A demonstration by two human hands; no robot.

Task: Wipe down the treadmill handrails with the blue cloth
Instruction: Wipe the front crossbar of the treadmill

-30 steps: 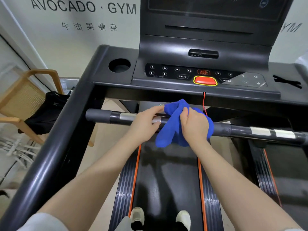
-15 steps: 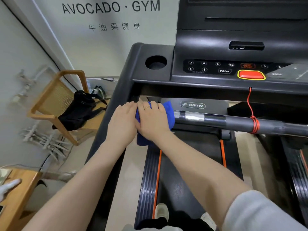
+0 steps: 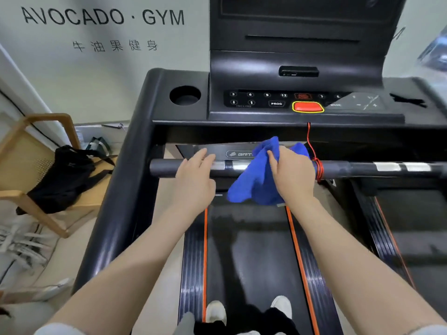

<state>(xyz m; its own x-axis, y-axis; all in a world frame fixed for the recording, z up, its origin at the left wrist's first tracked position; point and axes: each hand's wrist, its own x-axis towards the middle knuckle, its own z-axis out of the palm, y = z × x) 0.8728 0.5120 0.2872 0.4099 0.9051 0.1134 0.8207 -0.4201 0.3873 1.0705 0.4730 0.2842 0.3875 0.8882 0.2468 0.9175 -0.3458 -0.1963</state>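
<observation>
Take the long grey crossbar handrail point(image 3: 350, 168) as your landmark: it runs across the black treadmill frame point(image 3: 135, 151) just below the console, and this step is a wipe along it. Your bright blue cloth point(image 3: 254, 182) is draped over the rail near its middle, bunched above it and hanging loose below, just left of the red safety cord point(image 3: 317, 169) wound round the bar. Your right hand point(image 3: 294, 176) pinches that cloth on top of the rail; your left hand point(image 3: 194, 176) lies further left along the bar, fingers nearly straight and resting over it, holding nothing. To do this well, I would fold the hanging part up so the cloth wraps the rail all round, then press and slide it in one steady pass. Let the left hand brace the bar rather than block the path. Ease round the cord so it does not snag or tug. Go carefully over the shiny metal sensor plates point(image 3: 238, 165) beside the cloth.
</observation>
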